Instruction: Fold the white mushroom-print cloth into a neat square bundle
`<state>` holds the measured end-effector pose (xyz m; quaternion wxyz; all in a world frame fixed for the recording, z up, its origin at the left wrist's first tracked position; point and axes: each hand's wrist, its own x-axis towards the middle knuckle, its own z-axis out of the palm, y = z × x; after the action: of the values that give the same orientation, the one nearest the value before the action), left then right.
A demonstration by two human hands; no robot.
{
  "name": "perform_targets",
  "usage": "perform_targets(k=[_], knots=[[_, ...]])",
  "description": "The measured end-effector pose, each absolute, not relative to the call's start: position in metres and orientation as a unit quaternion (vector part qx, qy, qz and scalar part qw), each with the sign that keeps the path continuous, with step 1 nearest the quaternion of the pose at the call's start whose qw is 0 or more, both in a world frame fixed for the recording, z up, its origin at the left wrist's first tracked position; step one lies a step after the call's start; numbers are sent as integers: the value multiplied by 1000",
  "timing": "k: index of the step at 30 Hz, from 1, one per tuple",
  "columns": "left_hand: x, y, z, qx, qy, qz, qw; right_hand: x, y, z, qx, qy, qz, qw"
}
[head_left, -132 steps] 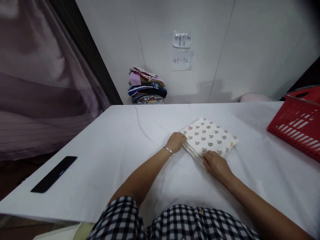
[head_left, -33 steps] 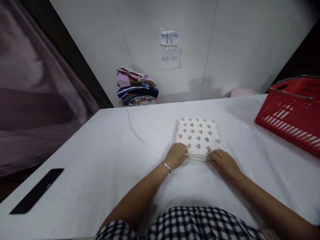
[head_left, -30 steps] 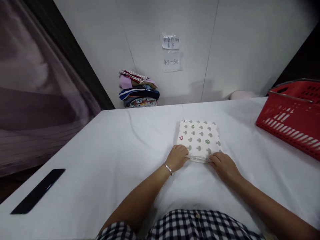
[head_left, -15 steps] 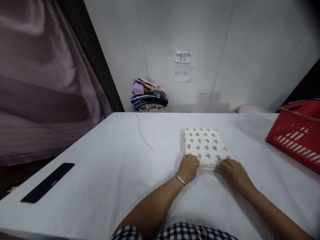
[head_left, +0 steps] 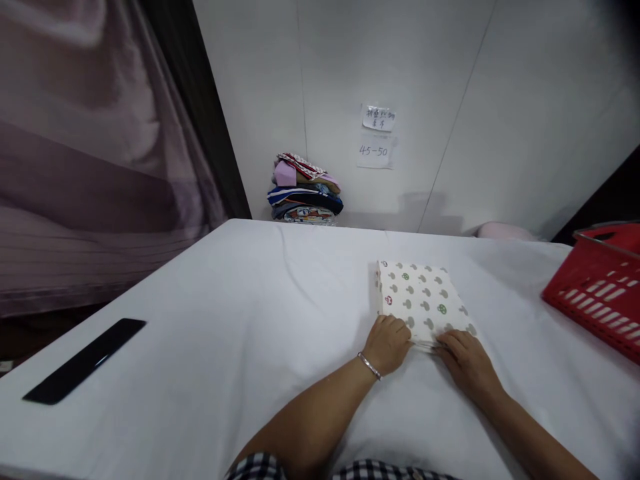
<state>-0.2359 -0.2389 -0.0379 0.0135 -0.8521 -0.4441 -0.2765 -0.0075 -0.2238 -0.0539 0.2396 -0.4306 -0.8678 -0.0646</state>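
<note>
A folded white cloth (head_left: 420, 297) printed with grey, green and red shapes lies on the white-covered table (head_left: 260, 313). My left hand (head_left: 387, 343), with a bracelet at the wrist, is curled on the cloth's near left corner. My right hand (head_left: 463, 360) is closed on the near right corner. Both hands grip the stacked layers of the near edge.
A red plastic basket (head_left: 600, 293) stands at the right edge of the table. A black flat object (head_left: 85, 360) lies near the left edge. A pile of folded clothes (head_left: 305, 190) rests against the back wall, with two paper notes (head_left: 376, 137) taped above. A purple curtain hangs at left.
Over the last seconds the folded cloth was turned from a diagonal lie to square with me. Since half a second ago my hands have kept their grip on its near edge; the view shifted left.
</note>
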Motion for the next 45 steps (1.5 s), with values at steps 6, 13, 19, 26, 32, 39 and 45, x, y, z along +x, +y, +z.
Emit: perform_targets(k=[6, 13, 19, 26, 32, 39, 45], knots=[[-241, -238, -37, -841, -456, -291, 2, -10, -227, -61, -436, -858, -87, 256], [-238, -238, -39, -839, -460, -290, 3, -19, -231, -51, -463, -852, -53, 239], [-246, -236, -40, -806, -468, -360, -39, -35, -239, -37, -458, -852, -17, 253], [-256, -222, -45, -593, -616, -473, -212, -73, -230, -26, -412, -867, 72, 269], [-258, -217, -47, -550, -628, -463, -298, -109, -217, -18, -439, -845, 126, 279], [-260, -212, -51, -540, -636, -457, -309, -131, -213, -8, -539, -794, 151, 236], [-264, -203, -57, -499, -613, -489, -368, -140, -203, -2, -599, -774, 144, 148]])
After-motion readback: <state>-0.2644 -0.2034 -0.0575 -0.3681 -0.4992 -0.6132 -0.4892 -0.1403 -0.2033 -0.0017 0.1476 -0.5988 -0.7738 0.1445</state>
